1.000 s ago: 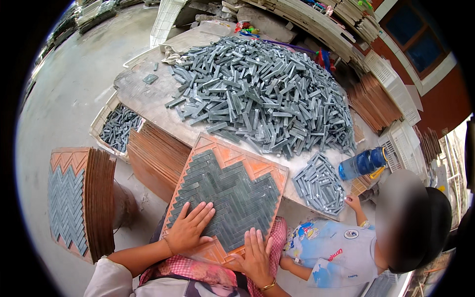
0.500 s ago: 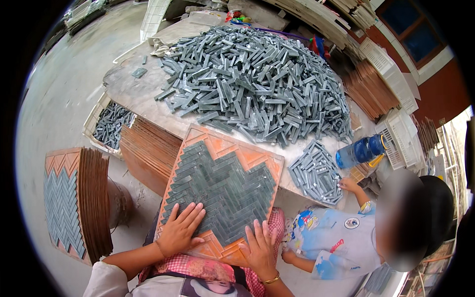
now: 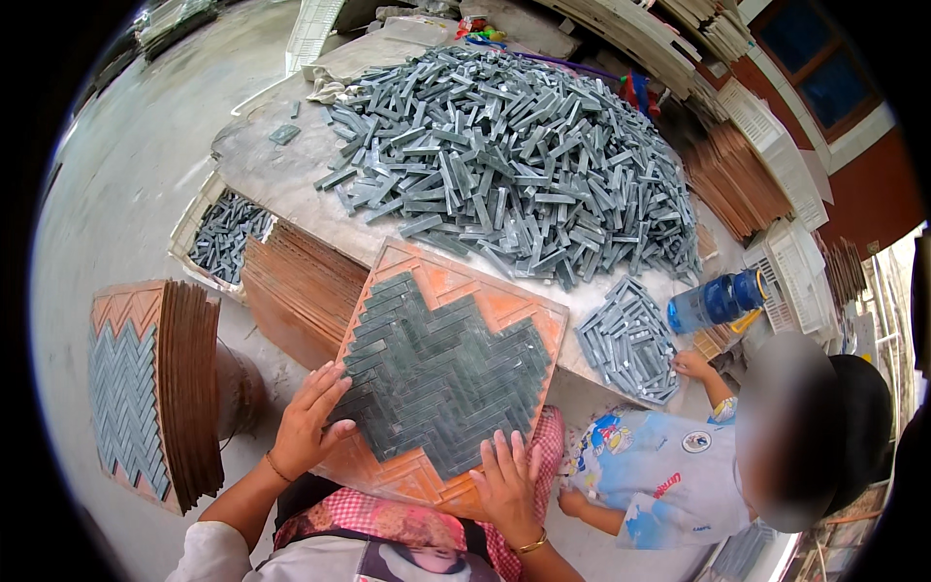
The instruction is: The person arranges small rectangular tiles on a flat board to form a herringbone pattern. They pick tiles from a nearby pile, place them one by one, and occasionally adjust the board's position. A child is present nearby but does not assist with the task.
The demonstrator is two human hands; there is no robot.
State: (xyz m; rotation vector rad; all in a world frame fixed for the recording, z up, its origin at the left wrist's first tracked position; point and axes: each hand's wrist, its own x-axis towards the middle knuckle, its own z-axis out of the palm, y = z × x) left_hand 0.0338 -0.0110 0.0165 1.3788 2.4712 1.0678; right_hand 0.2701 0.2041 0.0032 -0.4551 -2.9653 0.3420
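An orange moulded tray (image 3: 504, 301) with a zigzag border rests tilted on my lap, leaning toward the table. Dark grey-green strip tiles (image 3: 446, 359) fill its middle in a herringbone pattern. My left hand (image 3: 312, 415) lies at the tray's left edge, its fingers stretched out and the thumb over the tiles. On the lower right edge my right hand (image 3: 509, 485) rests open with fingers spread. Neither hand holds a loose tile.
A big heap of loose strip tiles (image 3: 524, 165) covers the table (image 3: 262, 160). Stacked trays (image 3: 189, 388) stand at left, others (image 3: 301, 291) beside the table. A small person (image 3: 679, 456) at right touches a smaller tile pile (image 3: 628, 339), near a blue bottle (image 3: 718, 301).
My left hand has slid left and up, off the tiles' lower left to the tray's edge. The right hand stays in place. The view has shifted slightly.
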